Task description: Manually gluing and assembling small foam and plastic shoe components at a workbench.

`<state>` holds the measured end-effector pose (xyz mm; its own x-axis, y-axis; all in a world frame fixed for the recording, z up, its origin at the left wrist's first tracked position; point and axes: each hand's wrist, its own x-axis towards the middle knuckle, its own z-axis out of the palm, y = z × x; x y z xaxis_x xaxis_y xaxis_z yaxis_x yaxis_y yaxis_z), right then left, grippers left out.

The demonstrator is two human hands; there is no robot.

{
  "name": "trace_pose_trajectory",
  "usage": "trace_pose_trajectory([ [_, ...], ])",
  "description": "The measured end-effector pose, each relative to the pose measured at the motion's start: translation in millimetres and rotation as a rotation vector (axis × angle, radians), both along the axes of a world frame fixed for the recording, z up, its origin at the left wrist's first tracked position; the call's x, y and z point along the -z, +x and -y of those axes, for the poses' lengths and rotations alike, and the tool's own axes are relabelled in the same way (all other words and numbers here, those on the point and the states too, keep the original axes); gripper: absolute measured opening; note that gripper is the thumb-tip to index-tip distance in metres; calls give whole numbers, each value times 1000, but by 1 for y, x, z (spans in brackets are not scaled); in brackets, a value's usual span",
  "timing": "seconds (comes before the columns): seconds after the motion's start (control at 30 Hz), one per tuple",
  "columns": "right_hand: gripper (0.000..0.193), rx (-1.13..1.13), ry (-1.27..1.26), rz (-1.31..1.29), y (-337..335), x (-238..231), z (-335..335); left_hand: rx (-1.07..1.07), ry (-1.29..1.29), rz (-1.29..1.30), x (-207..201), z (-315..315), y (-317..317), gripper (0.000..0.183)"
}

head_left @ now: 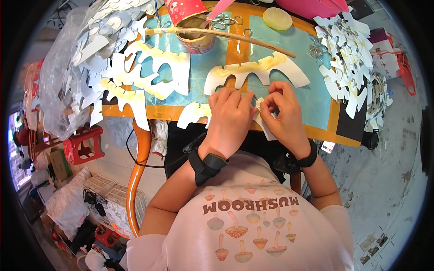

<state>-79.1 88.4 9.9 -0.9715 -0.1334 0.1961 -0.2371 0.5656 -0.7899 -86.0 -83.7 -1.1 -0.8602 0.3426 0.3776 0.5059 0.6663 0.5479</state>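
Left hand (229,118) palm-down — right hand (283,118) beside it, fingers curled

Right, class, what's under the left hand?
A yellow-smeared white cutout runs beneath the left hand; the covered part, and whether it joins the white strip by the right hand, cannot be seen.

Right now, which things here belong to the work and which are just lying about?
Seemingly in the work:
- left hand
- right hand
- white cutout beneath them
- open tub
- wooden stick

Apparently just lying about:
- red stool
- pink container
- round yellow lid
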Motion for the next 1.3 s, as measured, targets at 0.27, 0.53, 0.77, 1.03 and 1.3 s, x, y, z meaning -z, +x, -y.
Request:
trace_pose_trajectory([
  [0.27, 12, 0, 6, 21, -4, -2, 1, -17, -4, 17, -1, 1, 0, 38],
  [0.53, 11, -23, 39, 62, -9, -6, -2, -31, 7, 30, -1, 2, 0, 37],
  [0.77, 12, -21, 62, 114, -12, -9, -1, -38, 7, 38, 0, 2, 1, 37],
  [1.03, 32, -52, 113, 86, -17, -17, -3, -48, -12, 21, 1, 3, 1, 36],
  [1.3, 37, -253, 138, -216, -5, 6, -19, 18, -36, 6, 1, 9, -8, 33],
])
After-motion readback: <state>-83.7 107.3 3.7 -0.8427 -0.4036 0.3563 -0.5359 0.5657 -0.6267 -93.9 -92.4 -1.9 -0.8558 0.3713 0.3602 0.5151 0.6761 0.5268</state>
